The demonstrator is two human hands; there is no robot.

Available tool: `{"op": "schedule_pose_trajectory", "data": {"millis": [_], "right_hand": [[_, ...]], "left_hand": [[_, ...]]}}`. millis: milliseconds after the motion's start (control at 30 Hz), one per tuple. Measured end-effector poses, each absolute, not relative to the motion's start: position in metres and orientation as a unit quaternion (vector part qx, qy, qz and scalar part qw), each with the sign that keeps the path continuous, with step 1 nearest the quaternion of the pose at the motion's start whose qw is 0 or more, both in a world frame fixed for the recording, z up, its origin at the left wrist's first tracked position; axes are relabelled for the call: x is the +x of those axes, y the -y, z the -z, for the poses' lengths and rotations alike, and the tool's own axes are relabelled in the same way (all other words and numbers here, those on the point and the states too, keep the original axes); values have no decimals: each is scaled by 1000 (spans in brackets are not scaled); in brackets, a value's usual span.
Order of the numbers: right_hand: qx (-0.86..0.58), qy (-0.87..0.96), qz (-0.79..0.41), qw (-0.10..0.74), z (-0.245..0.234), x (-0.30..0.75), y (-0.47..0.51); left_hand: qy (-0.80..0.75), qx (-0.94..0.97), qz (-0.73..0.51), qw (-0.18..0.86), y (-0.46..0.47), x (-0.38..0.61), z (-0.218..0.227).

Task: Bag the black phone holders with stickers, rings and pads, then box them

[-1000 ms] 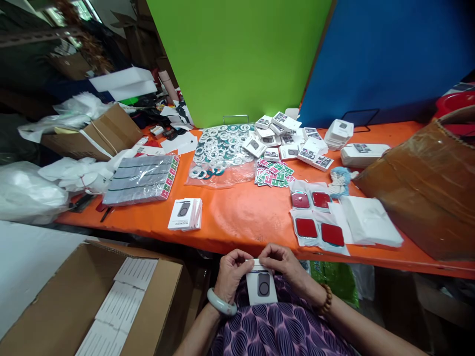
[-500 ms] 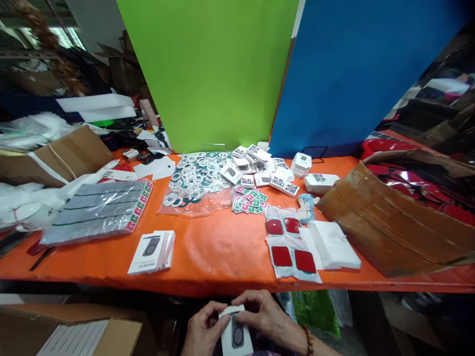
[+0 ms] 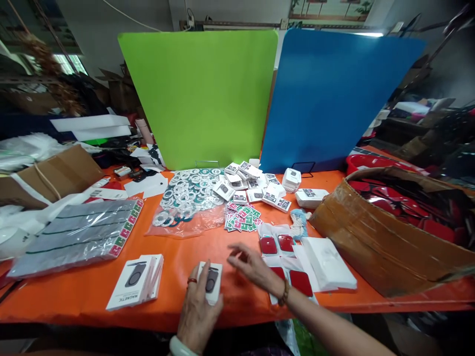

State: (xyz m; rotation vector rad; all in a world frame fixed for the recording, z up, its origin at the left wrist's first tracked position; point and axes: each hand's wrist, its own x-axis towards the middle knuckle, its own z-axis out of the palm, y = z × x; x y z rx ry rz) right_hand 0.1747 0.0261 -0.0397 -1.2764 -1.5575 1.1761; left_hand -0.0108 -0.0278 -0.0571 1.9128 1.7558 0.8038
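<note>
My left hand [image 3: 198,311] grips a small white box with a dark round picture [image 3: 211,281] and holds it down on the orange table [image 3: 208,249] near the front edge. My right hand [image 3: 252,267] hovers over the table just right of that box, fingers spread, holding nothing. A stack of the same white boxes [image 3: 136,280] lies to the left. Red pads in clear sleeves [image 3: 276,244] lie just beyond the right hand.
A bag of white rings [image 3: 187,198], green and pink sachets [image 3: 241,219] and a heap of small boxes [image 3: 256,183] sit mid-table. White sheets [image 3: 326,264] and a large brown carton [image 3: 386,237] are on the right. Green [image 3: 200,99] and blue [image 3: 334,99] boards stand behind.
Both hands came up from my lap to the table. The left hand kept the box and set it on the tabletop; the right hand let go and spread open. The view tilted upward.
</note>
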Motion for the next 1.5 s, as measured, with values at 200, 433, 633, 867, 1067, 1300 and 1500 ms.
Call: {"op": "schedule_pose_trajectory", "data": {"millis": [200,433,633,867,1067,1300,1500], "right_hand": [[-708,670,-36,219,37,267,-142],[-738,659,-3,144,60,306,-197],[-734,654,7,182,43,315,-198],[-707,525,-105,462,12,274,-117],[-440,270,-596,615,34,158,2],[-461,530,-600,383,48,169,17],[-631,720,-192,217,39,277,-62]], "left_hand": [[-699,683,-188,97,-19,-55,75],[-691,707,-137,56,-14,-68,103],[-681,700,-198,91,-14,-74,105],[-659,574,-424,238,-2,-29,69],[-485,337,-511,624,19,24,32],[-473,172,-502,703,39,11,12],[-487,167,-434,739,59,-1,22]]}}
